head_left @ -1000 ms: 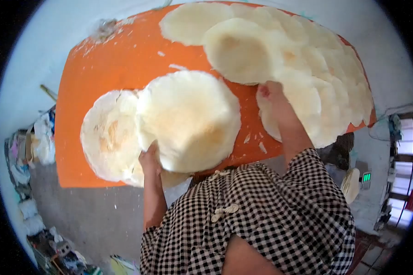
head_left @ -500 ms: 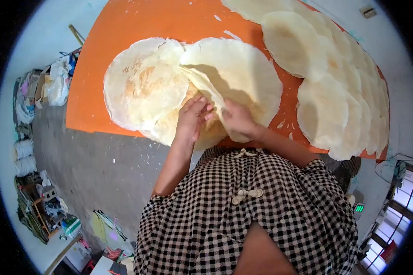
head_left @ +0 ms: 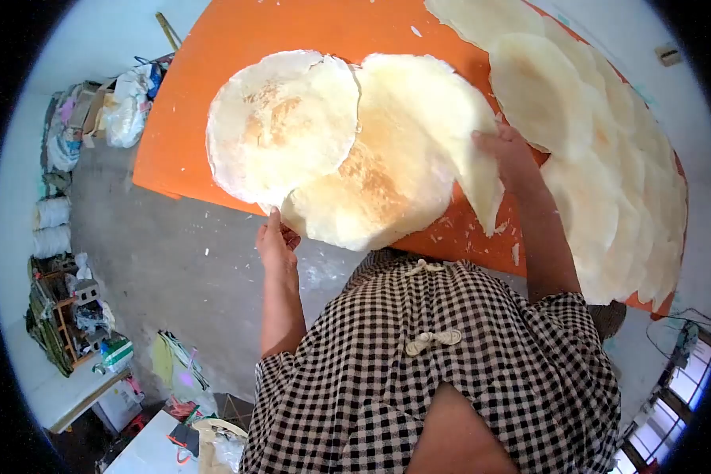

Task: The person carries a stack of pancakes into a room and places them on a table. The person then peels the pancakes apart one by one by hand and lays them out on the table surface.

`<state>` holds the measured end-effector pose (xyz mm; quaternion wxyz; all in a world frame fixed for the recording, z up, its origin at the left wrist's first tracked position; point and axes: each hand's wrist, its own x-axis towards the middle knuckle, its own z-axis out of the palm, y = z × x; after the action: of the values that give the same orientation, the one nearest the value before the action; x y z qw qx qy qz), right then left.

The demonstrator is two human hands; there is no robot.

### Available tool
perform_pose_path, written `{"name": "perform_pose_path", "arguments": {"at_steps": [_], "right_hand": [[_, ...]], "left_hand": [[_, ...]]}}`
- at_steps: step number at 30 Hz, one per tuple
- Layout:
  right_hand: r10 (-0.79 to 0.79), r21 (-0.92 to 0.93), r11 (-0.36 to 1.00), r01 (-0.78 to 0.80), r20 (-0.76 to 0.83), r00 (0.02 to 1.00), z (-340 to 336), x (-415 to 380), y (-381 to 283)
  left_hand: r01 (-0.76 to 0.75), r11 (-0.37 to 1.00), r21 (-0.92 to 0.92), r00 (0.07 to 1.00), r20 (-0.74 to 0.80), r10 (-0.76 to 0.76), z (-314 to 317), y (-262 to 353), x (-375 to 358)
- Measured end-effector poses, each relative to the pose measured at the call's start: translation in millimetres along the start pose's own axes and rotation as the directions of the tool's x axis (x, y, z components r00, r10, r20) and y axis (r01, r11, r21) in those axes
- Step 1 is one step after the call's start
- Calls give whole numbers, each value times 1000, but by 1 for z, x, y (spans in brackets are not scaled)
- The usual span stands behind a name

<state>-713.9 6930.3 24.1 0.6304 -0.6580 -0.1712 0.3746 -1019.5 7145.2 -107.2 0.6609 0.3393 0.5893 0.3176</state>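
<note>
Thin, pale round flatbread sheets lie in overlapping piles on an orange table. My right hand is closed on the right side of a thin flatbread sheet, whose loose end hangs down in a point below the fingers. Under that sheet is a browned flatbread reaching over the table's front edge. My left hand pinches the front rim of the left flatbread, thumb on top and the other fingers curled below. This left sheet has brown patches and overlaps the browned one.
On the right of the orange table spreads a large layer of overlapping flatbreads. Small flakes are scattered near the front edge. Bags and a cluttered shelf stand along the left wall.
My hands have moved apart from the middle. The right went rightward with the folded sheet, which has opened out; the left went down and left to the left flatbread's rim.
</note>
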Motion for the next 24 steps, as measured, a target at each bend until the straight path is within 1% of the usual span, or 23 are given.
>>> {"name": "perform_pose_path", "arguments": {"at_steps": [3,4,5,7,8,11,12,15,16,19,20,23,24], "right_hand": [[-51,48,997,52,-13,999,-11,1,-15],[-28,34,999,30,-48,998,-10,-2,-20],[-21,48,999,24,-68,997,-10,-2,-18],[-5,77,997,13,-108,994,-12,-2,-9],[-27,115,993,37,-83,996,-15,-1,-6],[-22,160,987,30,-50,998,-16,-9,-12],[-2,102,995,9,-70,998,-23,-8,-12],[-28,116,993,32,-43,999,-27,-6,-17],[15,60,998,-11,-62,998,-30,-6,-16],[-106,7,994,106,-15,994,-25,-19,-35],[-54,-116,992,47,-60,997,-45,-7,-32],[-135,-128,984,127,-54,989,-58,-15,-49],[-120,-165,981,103,-93,988,-64,-15,-50]], "left_hand": [[32,999,-19,998,50,-31,5,23,-10],[146,989,-11,985,99,-144,-2,19,5],[214,974,-77,969,143,-202,-6,9,14],[352,915,-195,922,243,-302,-3,10,14],[394,887,-243,905,274,-326,0,9,11],[446,825,-346,849,456,-268,4,6,11],[450,803,-390,871,391,-298,13,8,11],[334,891,-307,917,322,-233,14,-13,40],[252,953,-166,963,146,-229,19,6,18],[211,977,-38,976,67,-208,16,39,-1],[149,988,-39,988,52,-147,11,41,12],[-13,1000,-18,997,70,14,-20,49,85],[-70,997,11,994,82,69,-32,54,112]]}}
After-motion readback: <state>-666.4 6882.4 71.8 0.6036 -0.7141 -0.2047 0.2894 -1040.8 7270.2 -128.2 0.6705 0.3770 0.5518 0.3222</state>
